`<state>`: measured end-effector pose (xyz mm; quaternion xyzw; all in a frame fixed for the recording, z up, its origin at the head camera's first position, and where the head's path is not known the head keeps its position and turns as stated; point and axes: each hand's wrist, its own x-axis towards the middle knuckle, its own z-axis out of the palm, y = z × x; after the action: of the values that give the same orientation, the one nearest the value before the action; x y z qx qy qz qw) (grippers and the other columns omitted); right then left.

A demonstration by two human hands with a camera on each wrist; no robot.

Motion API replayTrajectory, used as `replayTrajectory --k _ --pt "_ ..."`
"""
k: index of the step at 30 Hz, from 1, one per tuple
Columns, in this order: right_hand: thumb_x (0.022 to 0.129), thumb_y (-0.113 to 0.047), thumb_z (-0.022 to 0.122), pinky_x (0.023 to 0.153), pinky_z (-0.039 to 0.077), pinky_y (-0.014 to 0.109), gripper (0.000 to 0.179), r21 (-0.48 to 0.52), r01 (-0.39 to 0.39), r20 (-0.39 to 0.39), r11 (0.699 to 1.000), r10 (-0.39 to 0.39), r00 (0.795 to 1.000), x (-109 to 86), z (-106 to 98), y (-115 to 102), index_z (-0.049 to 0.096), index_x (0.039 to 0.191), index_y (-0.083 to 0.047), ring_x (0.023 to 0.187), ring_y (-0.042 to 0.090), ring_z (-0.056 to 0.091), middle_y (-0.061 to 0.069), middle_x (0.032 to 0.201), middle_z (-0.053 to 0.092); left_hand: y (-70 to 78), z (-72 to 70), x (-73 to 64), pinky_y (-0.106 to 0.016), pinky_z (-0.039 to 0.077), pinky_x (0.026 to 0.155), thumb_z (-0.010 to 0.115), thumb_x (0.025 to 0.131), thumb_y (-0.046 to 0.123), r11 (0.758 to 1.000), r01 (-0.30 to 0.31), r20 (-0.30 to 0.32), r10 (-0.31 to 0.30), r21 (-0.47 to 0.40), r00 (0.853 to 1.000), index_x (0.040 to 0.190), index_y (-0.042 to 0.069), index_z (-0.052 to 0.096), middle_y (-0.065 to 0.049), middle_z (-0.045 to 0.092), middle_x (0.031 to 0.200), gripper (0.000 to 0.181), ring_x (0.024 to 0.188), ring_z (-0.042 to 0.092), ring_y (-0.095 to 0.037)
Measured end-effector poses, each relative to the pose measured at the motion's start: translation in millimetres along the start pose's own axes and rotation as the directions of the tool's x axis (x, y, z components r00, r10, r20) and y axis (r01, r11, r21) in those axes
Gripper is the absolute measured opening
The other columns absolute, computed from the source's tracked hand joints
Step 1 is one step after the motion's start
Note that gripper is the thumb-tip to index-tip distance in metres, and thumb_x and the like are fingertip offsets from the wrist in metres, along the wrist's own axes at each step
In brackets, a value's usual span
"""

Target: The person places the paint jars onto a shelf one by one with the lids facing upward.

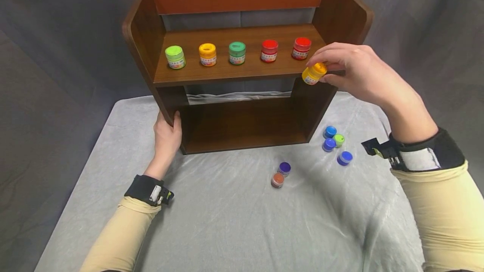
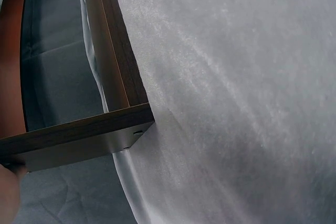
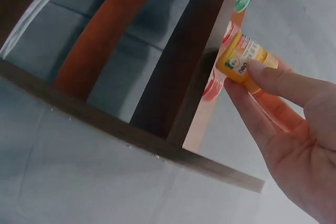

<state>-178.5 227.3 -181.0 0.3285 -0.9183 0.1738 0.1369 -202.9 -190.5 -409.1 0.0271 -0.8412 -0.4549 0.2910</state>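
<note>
My right hand (image 1: pixel 357 70) pinches a yellow paint jar (image 1: pixel 314 73) between thumb and fingers. The jar is tilted, in front of the upper board's right end; in the right wrist view its label (image 3: pixel 251 52) faces the camera. My left hand (image 1: pixel 167 134) grips the left side panel (image 1: pixel 166 102) of a brown wooden shelf (image 1: pixel 242 77), low down, its thumb at the panel's front edge. On the upper board stand a light green jar (image 1: pixel 175 57), an orange-yellow jar (image 1: pixel 208 54), a dark green jar (image 1: pixel 237 53) and two red jars (image 1: pixel 269 51), spaced in a row.
On the grey cloth (image 1: pixel 227 213) right of the shelf lie several blue jars (image 1: pixel 344 158) and a light green jar (image 1: pixel 339 139). A purple jar (image 1: pixel 285 168) and a brown jar (image 1: pixel 277 180) sit close together in front. Dark grey drapes (image 1: pixel 56 53) hang behind.
</note>
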Motion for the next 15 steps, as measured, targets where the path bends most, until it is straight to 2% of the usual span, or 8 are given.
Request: replayTrajectory --k 8,15 --pt "0.082 0.012 0.072 0.095 0.051 0.057 0.039 -0.097 -0.046 -0.024 0.994 0.043 0.999 9.2 -7 10 0.067 0.119 0.0 0.111 0.039 0.06 0.02 0.124 0.064 0.0 0.2 -0.1 -0.055 0.045 0.098 0.053 0.1 0.02 1.0 -0.001 0.01 0.001 -0.008 1.0 0.126 -0.008 0.054 -0.029 0.062 0.119 0.038 0.117 0.06 -0.044" --pt "0.085 0.015 0.067 0.097 0.049 0.059 0.038 -0.248 -0.065 -0.021 0.967 0.061 0.998 18.3 -4 12 0.062 0.122 0.006 0.114 0.047 0.057 0.027 0.124 0.06 -0.6 0.4 0.3 -0.055 0.045 0.098 0.053 0.1 0.019 1.0 -0.005 0.003 0.005 -0.009 1.0 0.125 -0.009 0.054 -0.029 0.062 0.118 0.038 0.118 0.06 -0.045"
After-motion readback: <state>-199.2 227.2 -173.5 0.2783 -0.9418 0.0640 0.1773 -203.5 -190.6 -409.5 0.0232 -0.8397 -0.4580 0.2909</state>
